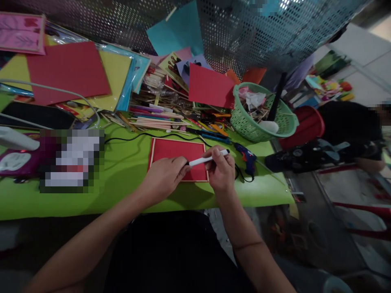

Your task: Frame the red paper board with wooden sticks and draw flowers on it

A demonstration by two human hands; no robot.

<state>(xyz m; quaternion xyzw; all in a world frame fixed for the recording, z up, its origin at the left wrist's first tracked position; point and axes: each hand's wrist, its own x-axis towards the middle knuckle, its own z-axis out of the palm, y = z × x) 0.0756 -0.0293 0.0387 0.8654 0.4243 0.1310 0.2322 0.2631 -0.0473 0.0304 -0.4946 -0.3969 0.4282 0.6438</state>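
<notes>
A white marker (198, 161) with black ends is held between my two hands, slightly tilted, above a red card edged with thin wooden sticks (179, 149). The fingers of my left hand (166, 175) are closed around its black left end. My right hand (222, 169) grips the barrel near the other end, thumb on top. Whether the cap is on or partly off cannot be made out. The framed card lies flat on the green tabletop, its lower left part hidden by my left hand. Just right of my right hand lies a blue glue gun (248, 158).
Behind the card are scissors (218, 130), pens and many thin sticks (159, 122). A green basket (262, 130) stands at the back right. Coloured sheets (70, 73) are piled at the back left. A black cable (146, 135) crosses the green tabletop (122, 195). Another person (351, 130) is at the right.
</notes>
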